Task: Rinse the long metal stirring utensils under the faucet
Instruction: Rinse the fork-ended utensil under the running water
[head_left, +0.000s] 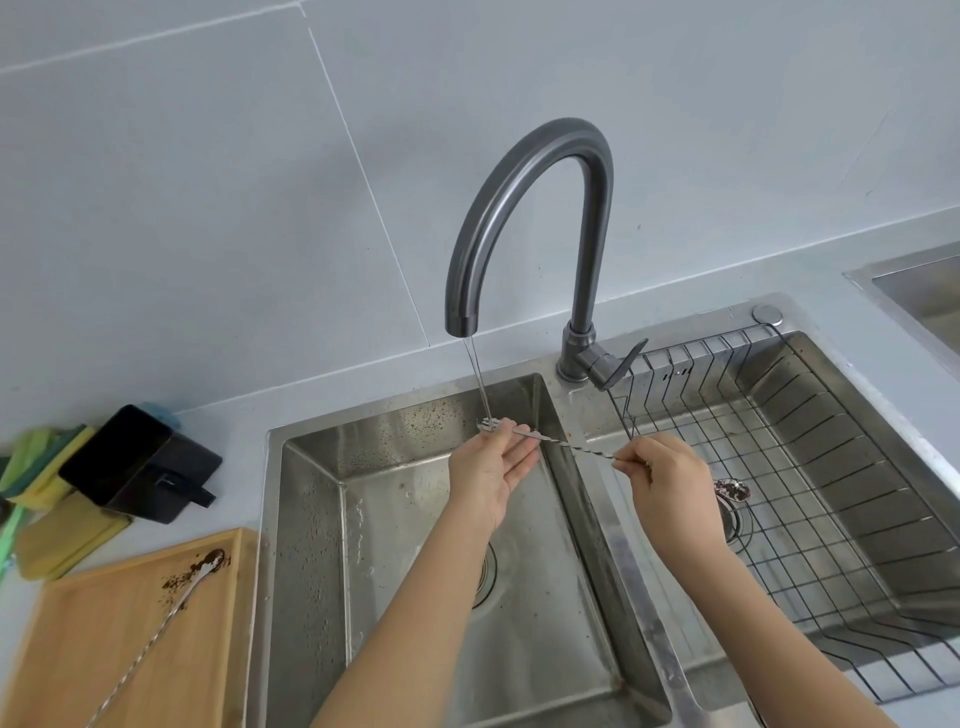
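Note:
A dark grey gooseneck faucet (524, 208) runs a thin stream of water into the left sink basin (395, 519). A long twisted metal stirrer (566, 446) lies level across the divider, its forked end under the stream. My right hand (670, 483) pinches its shaft over the right basin. My left hand (491, 467) is flat and open, fingers under the forked end, touching it. The stirrer's spoon end (732, 489), dirty with brown residue, sticks out behind my right hand. A second long stirrer (161, 623), its spoon caked in brown grounds, lies on the wooden board (104, 649).
A black wire rack (810, 467) fills the right basin. On the counter at left stand a black container (135, 462) and green and yellow cloths (47, 499). The faucet lever (623, 364) points right. Another steel basin edge (914, 291) shows at far right.

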